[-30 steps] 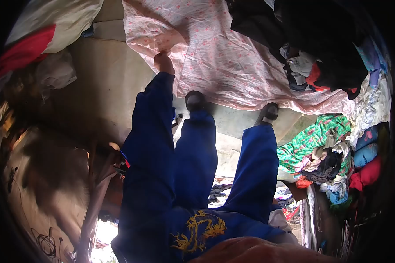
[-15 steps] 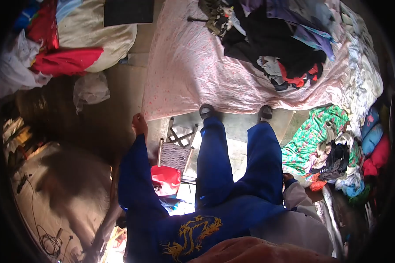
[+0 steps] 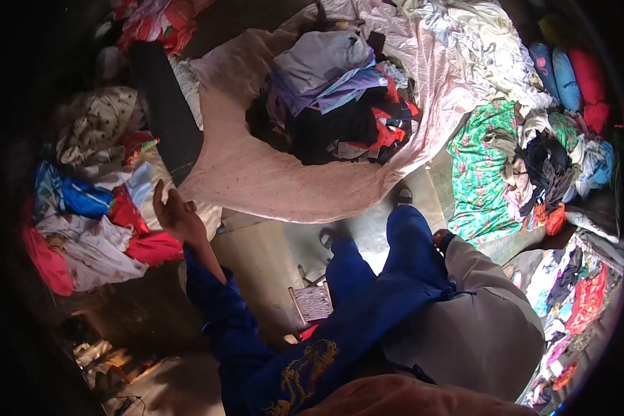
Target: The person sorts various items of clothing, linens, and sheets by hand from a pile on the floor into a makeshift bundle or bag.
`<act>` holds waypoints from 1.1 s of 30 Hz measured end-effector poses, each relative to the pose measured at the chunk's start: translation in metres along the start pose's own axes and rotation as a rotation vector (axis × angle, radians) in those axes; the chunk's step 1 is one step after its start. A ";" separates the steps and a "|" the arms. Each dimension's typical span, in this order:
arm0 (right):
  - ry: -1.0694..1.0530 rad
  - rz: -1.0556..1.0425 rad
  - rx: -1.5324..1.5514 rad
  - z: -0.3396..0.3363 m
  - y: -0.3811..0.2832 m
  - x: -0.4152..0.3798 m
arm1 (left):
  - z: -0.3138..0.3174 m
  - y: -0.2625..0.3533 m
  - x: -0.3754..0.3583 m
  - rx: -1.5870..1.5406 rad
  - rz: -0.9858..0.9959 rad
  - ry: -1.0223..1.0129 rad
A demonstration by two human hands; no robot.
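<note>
My left hand (image 3: 180,213) is raised at the left with its fingers apart, right at the near left corner of a pale pink printed sheet (image 3: 270,191). The sheet curves around a heap of clothes, with a grey garment (image 3: 322,59) on top, purple cloth beneath it and black cloth (image 3: 336,128) in front. Red and white pieces stick out at the heap's right side. My right hand (image 3: 439,238) hangs low beside my right knee, its fingers mostly hidden.
A green floral cloth (image 3: 482,166) lies at the right beside a pile of mixed clothes (image 3: 541,163). More clothes (image 3: 97,243) are heaped at the left, near a long dark panel (image 3: 163,111). A woven stool (image 3: 312,303) stands close to my feet.
My left hand has moved up and its fingers have come apart from the sheet's corner. The sheet's near edge now bows around the heap. My view has turned and my feet have shifted.
</note>
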State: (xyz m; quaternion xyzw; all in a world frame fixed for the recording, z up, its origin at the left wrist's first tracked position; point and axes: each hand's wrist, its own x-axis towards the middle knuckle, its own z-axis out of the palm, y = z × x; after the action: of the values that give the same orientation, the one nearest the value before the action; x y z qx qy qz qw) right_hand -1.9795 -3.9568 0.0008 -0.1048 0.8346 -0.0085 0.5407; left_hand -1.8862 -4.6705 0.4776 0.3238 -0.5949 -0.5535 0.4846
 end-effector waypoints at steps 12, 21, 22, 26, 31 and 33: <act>0.877 -1.304 0.519 -0.406 -0.328 -0.219 | 0.299 0.037 -0.126 0.420 -0.179 -0.716; 0.502 -0.998 0.854 -0.416 -0.363 -0.163 | 0.325 -0.043 -0.132 0.536 0.218 -0.777; 0.482 -0.944 0.895 -0.419 -0.363 -0.157 | 0.326 -0.055 -0.132 0.507 0.247 -0.881; 0.367 -0.871 0.909 -0.437 -0.361 -0.137 | 0.334 -0.107 -0.125 0.559 0.336 -1.083; 0.506 -1.086 0.777 -0.459 -0.346 -0.134 | 0.349 -0.175 -0.122 0.445 -0.274 -1.063; 0.629 -1.145 0.648 -0.464 -0.328 -0.108 | 0.361 -0.191 -0.119 0.726 -0.033 -1.217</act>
State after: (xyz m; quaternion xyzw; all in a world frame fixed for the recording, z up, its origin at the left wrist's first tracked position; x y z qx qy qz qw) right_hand -2.3022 -4.3036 0.3326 -0.3521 0.7207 -0.5662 0.1898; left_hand -2.2146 -4.4698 0.2959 0.1071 -0.9021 -0.4102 -0.0806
